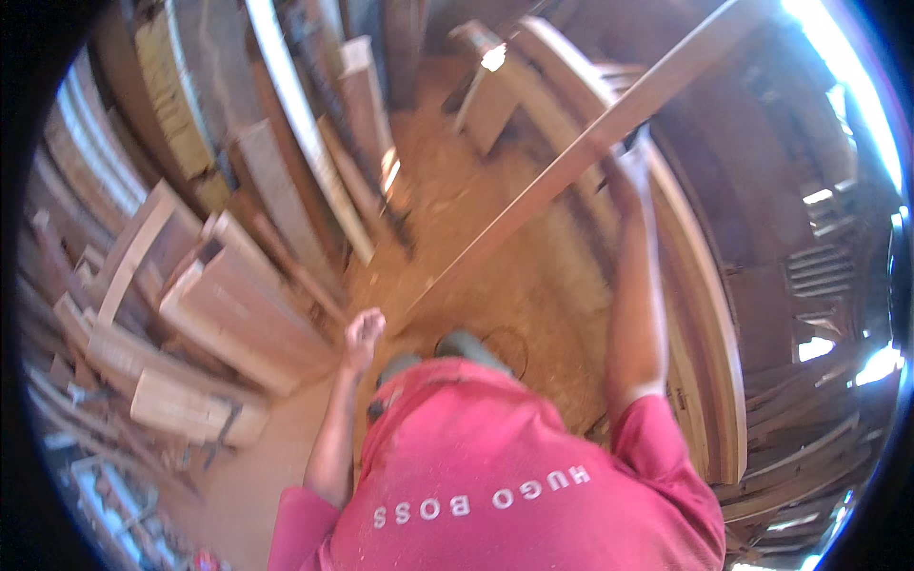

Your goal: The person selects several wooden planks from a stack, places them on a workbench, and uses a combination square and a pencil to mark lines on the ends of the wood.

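Observation:
A long, narrow wooden board slants across the view, from low over the floor near the middle up to the far right. My right hand is closed around it along its upper half, with that arm stretched forward. Something small and dark shows beside those fingers, too blurred to name. My left hand hangs over the floor at the left of my body. Its fingers are curled in, and I see nothing in them. The board's lower end lies to the right of this hand, apart from it.
Stacked thick planks stand close to my left arm. Tall boards lean at the far left. Beneath my right arm runs a long pale timber. Sawdust-brown ground lies ahead, and a small wooden block stands further off.

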`<state>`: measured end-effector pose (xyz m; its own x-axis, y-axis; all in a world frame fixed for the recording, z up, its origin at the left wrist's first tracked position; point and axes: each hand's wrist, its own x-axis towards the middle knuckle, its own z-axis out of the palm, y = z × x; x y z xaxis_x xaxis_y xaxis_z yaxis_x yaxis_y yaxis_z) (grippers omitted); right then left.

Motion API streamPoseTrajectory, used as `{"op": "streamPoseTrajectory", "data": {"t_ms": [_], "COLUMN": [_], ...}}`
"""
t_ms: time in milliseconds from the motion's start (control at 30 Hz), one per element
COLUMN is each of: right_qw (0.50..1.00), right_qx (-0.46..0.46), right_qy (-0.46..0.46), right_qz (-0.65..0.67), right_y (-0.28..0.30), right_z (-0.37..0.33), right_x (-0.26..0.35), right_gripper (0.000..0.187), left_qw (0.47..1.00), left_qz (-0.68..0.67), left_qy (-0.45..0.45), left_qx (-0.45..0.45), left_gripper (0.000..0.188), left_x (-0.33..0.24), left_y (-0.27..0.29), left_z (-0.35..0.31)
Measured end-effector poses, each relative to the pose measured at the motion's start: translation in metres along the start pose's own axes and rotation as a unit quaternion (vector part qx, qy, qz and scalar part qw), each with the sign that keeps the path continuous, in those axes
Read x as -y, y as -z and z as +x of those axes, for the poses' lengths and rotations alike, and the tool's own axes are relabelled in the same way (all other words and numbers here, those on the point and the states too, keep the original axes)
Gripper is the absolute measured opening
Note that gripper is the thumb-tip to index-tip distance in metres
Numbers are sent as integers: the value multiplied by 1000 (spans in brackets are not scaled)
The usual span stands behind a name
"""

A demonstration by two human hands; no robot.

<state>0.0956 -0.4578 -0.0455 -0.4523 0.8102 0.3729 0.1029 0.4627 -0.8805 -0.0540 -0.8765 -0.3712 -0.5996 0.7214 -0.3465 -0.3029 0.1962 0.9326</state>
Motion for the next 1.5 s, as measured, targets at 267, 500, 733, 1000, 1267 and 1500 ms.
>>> {"op": "streamPoseTrajectory", "data": {"t_ms": [267,500,733,1000,1267,1500], "right_qw": [980,978,993,981,929,884], "right_qx": [-192,-197,-95,-166,-316,-362], "right_qy": [14,52,16,26,-23,-86], "right_qz": [-48,-50,-74,-100,-190,-284], "right_y": [-46,-34,-5,31,92,181], "right_z": [-55,-95,-129,-175,-225,-283], "right_x": [54,63,66,91,71,43], "right_gripper": [132,113,60,52,45,46], "left_qw": [931,967,934,941,836,768], "left_qz": [205,71,16,61,323,400], "left_qy": [-302,-226,-334,-322,-349,-314], "left_qx": [13,93,126,81,274,391], "left_gripper": [73,67,73,82,137,140], "left_x": [-104,-143,-118,-101,-38,4], "left_y": [-114,-149,-165,-191,-218,-301], "left_z": [56,114,137,98,55,70]}}
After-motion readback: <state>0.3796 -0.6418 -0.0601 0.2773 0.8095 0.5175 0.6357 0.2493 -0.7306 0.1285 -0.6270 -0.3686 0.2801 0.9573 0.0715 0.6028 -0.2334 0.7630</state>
